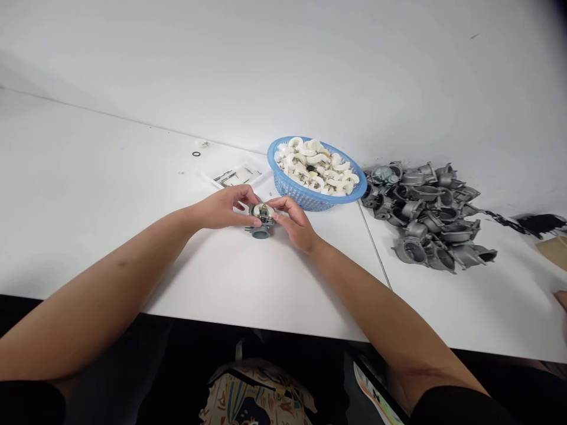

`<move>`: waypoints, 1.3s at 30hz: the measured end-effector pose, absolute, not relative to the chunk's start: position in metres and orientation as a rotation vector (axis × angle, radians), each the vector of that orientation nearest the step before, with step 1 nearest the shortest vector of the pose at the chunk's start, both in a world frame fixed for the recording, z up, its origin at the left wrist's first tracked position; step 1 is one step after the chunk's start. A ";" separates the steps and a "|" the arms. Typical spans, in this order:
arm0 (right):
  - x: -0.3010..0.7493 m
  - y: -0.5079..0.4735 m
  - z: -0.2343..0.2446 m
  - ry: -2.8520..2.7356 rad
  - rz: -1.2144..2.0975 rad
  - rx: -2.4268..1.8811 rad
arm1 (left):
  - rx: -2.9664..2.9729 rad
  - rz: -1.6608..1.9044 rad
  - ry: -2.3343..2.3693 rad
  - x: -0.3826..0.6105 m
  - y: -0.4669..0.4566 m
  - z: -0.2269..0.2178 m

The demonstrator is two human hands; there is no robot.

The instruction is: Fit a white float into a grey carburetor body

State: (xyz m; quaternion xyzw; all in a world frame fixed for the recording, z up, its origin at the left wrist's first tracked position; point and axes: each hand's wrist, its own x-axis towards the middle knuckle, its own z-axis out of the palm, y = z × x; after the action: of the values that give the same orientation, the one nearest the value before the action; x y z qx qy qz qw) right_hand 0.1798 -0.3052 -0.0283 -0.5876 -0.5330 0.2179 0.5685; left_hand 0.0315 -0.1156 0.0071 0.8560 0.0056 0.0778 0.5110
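A small grey metal carburetor body (pixel 261 223) stands on the white table (pixel 110 200) between both hands. A white curved plastic float sits on top of it. My left hand (pixel 224 206) grips the body from the left, thumb and fingers curled round it. My right hand (pixel 295 221) pinches it from the right, fingertips on the white piece. A blue plastic basket (pixel 310 198) just beyond my right hand is full of white curved float pieces (pixel 314 165).
A pile of grey metal carburetor bodies (pixel 427 215) lies to the right. A shallow clear tray with small metal pins (pixel 234 175) sits behind my left hand, a black O-ring (pixel 196 154) farther back. Someone else's fingertip (pixel 561 298) shows at the right edge.
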 end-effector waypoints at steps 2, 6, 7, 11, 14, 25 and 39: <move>0.179 -0.305 -0.028 -1.248 0.510 -1.368 | 2.058 0.179 0.016 0.032 -0.114 0.007; 0.177 -0.305 -0.029 -1.251 0.523 -1.345 | 2.043 0.152 0.020 0.032 -0.113 0.007; 0.177 -0.305 -0.030 -1.249 0.530 -1.340 | 2.037 0.148 0.019 0.032 -0.113 0.007; 0.178 -0.304 -0.030 -1.233 0.557 -1.332 | 2.032 0.138 0.022 0.031 -0.112 0.007; 0.179 -0.304 -0.028 -1.247 0.563 -1.331 | 2.039 0.135 0.027 0.030 -0.113 0.008; 0.176 -0.304 -0.026 -1.185 0.621 -1.338 | 2.047 0.120 0.036 0.030 -0.123 0.014; 0.175 -0.308 -0.020 -1.342 0.551 -1.371 | 2.295 0.241 0.039 0.025 -0.125 0.019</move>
State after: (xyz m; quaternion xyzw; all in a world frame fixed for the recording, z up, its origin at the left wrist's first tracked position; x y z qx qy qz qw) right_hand 0.1754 -0.3076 -0.0196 -0.5772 -0.5651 0.2321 0.5419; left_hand 0.0251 -0.1251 0.0188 0.9092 0.0154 0.0953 0.4051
